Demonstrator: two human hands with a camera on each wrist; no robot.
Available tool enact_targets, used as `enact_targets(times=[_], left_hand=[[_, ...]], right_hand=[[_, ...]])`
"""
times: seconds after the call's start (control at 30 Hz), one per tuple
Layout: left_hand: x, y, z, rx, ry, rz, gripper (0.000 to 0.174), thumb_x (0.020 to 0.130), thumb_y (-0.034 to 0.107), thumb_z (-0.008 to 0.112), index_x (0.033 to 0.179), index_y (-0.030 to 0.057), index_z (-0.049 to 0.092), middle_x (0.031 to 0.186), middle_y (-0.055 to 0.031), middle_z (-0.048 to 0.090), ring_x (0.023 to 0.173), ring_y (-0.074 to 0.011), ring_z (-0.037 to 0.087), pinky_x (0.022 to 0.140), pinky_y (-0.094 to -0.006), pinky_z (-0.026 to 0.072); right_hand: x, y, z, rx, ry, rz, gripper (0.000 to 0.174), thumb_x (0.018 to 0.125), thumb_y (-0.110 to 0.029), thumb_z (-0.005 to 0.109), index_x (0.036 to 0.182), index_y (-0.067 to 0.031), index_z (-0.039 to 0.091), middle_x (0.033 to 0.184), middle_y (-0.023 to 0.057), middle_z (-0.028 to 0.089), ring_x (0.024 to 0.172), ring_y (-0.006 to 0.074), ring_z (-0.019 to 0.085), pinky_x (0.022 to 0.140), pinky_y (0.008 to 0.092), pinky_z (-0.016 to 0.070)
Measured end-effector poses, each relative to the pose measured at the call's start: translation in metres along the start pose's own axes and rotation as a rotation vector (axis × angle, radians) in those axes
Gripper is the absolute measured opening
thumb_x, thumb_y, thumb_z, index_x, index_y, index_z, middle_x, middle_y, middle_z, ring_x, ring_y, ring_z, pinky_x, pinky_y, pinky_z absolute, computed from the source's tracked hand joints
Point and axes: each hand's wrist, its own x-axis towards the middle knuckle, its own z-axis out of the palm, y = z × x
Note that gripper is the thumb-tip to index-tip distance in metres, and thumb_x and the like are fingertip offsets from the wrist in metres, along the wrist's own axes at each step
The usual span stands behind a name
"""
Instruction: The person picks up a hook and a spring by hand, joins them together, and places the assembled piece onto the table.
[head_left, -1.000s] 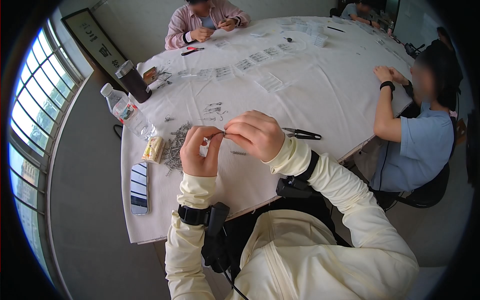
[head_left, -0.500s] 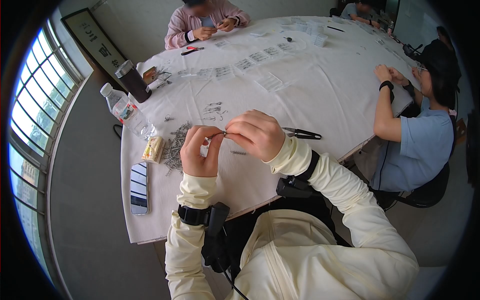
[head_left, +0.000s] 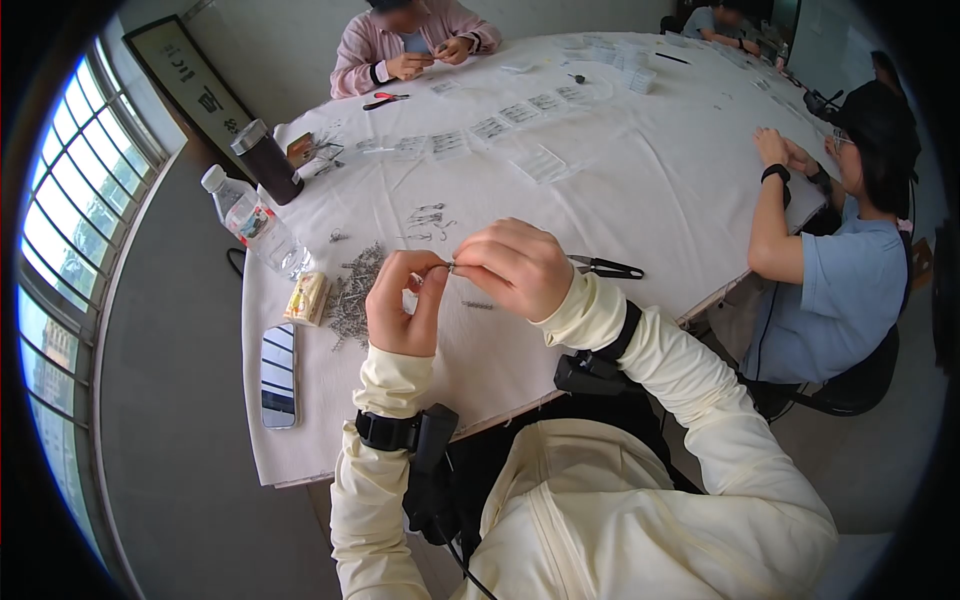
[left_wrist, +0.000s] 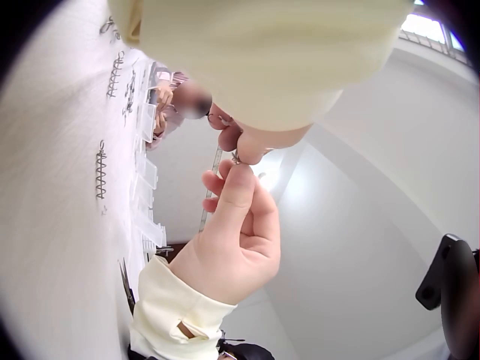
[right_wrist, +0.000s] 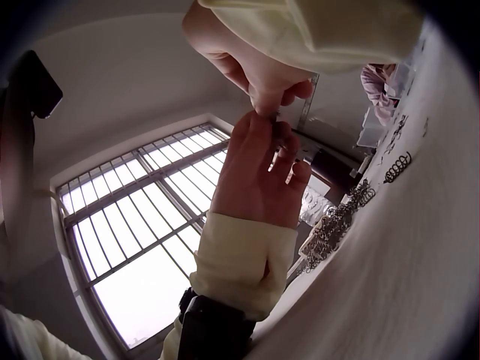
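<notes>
My left hand (head_left: 403,305) and right hand (head_left: 515,265) meet fingertip to fingertip above the near part of the table. Between them they pinch a small metal wire piece (left_wrist: 236,159), mostly covered by the fingers; its exact kind I cannot tell. Left of my left hand lies a heap of coiled wire springs (head_left: 352,305). One loose spring (left_wrist: 100,172) rests on the cloth below the hands. Beyond them sit several small dark wire pieces (head_left: 428,220), some with hooked ends. To the right of my right hand lie black-handled pliers (head_left: 612,269).
At left stand a plastic bottle (head_left: 255,222), a dark tumbler (head_left: 268,165), a tissue pack (head_left: 306,300) and a phone (head_left: 279,377). Clear trays (head_left: 490,129) run across the white cloth. A person in blue (head_left: 825,290) sits at right; another in pink (head_left: 360,50) sits opposite.
Both hands have shifted very slightly to the right, fingertips still together on the small wire piece. The person at right has changed head position a little.
</notes>
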Motion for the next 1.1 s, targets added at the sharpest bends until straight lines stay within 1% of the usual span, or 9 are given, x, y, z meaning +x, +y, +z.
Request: enact_targets(times=[0.07,0.17,0.3,0.37,0.5,0.57,0.7,0.87,1.1], left_hand=[[-0.003,-0.005,0.002,-0.137,0.027,-0.115,0.004,0.089,0.003,0.063,0.093,0.0015,0.062,0.083,-0.0057,0.062,0.074,-0.0165,0.056,0.067,-0.0281,0.0445],[-0.002,-0.006,0.003,-0.105,0.023,-0.084,0.004,0.089,0.004,0.062,0.093,0.001,0.061,0.081,-0.0057,0.061,0.073,-0.0158,0.055,0.067,-0.0281,0.0442],[-0.002,-0.008,0.002,-0.095,0.017,-0.048,0.004,0.089,0.003,0.063,0.092,0.001,0.061,0.081,-0.0058,0.061,0.071,-0.0159,0.054,0.067,-0.0282,0.0441],[-0.003,-0.009,0.001,-0.05,-0.015,-0.024,0.006,0.095,0.005,0.059,0.097,-0.0006,0.058,0.083,-0.0012,0.057,0.075,-0.0082,0.048,0.071,-0.0231,0.0412],[-0.002,-0.002,0.002,-0.026,0.002,-0.038,0.006,0.094,0.005,0.061,0.095,-0.0004,0.058,0.082,-0.0014,0.058,0.074,-0.009,0.049,0.07,-0.0238,0.0412],[0.0,0.0,0.003,-0.028,0.017,-0.023,0.006,0.085,0.001,0.065,0.09,0.0019,0.061,0.08,-0.0057,0.061,0.073,-0.0169,0.056,0.065,-0.0288,0.0447],[0.002,0.005,0.003,0.031,-0.009,0.026,0.006,0.084,0.0,0.063,0.09,0.0019,0.061,0.079,-0.0059,0.062,0.073,-0.0173,0.057,0.065,-0.0289,0.0449],[-0.001,-0.001,0.004,-0.041,0.021,-0.043,0.005,0.085,0.0,0.063,0.09,0.0012,0.061,0.079,-0.006,0.061,0.071,-0.0165,0.056,0.065,-0.0284,0.0446],[-0.002,-0.005,0.005,-0.085,0.035,-0.058,0.004,0.089,0.002,0.062,0.091,0.0008,0.06,0.078,-0.0059,0.06,0.07,-0.0152,0.054,0.065,-0.0278,0.0441]], right_hand=[[-0.001,0.0,-0.001,-0.006,-0.058,-0.004,0.017,0.078,-0.008,0.075,0.088,-0.006,0.061,0.087,0.0063,0.066,0.08,0.0266,0.065,0.073,0.0368,0.0525],[-0.001,-0.001,-0.001,-0.013,-0.071,-0.004,0.018,0.078,-0.008,0.075,0.089,-0.0061,0.06,0.088,0.0063,0.065,0.082,0.0267,0.065,0.074,0.037,0.0523],[0.0,0.0,0.0,-0.011,-0.04,-0.03,0.018,0.075,-0.002,0.076,0.087,-0.0053,0.063,0.089,0.0054,0.067,0.075,0.0249,0.064,0.067,0.0341,0.051],[0.0,0.001,0.0,-0.019,-0.029,-0.042,0.02,0.073,-0.001,0.076,0.087,-0.0056,0.062,0.088,0.0052,0.067,0.074,0.0248,0.063,0.067,0.0341,0.0509],[0.0,-0.001,-0.001,-0.043,-0.034,-0.013,0.021,0.072,0.001,0.075,0.085,-0.0066,0.061,0.088,0.0048,0.066,0.072,0.024,0.061,0.067,0.034,0.0497],[0.001,-0.002,-0.001,-0.049,-0.033,-0.008,0.022,0.07,0.002,0.075,0.081,-0.0072,0.058,0.086,0.0042,0.065,0.071,0.023,0.06,0.066,0.0338,0.0482],[0.003,-0.003,-0.003,-0.038,-0.024,0.011,0.022,0.069,0.002,0.075,0.079,-0.0072,0.057,0.084,0.0038,0.064,0.07,0.0227,0.06,0.065,0.0338,0.0472],[0.002,-0.004,-0.002,-0.042,-0.026,-0.005,0.024,0.068,0.002,0.076,0.08,-0.0073,0.057,0.083,0.004,0.063,0.069,0.0228,0.059,0.065,0.0337,0.0472],[0.002,-0.005,-0.001,-0.09,-0.038,-0.065,0.025,0.067,0.001,0.078,0.081,-0.0074,0.059,0.084,0.0042,0.064,0.07,0.0229,0.06,0.064,0.0335,0.0473]])
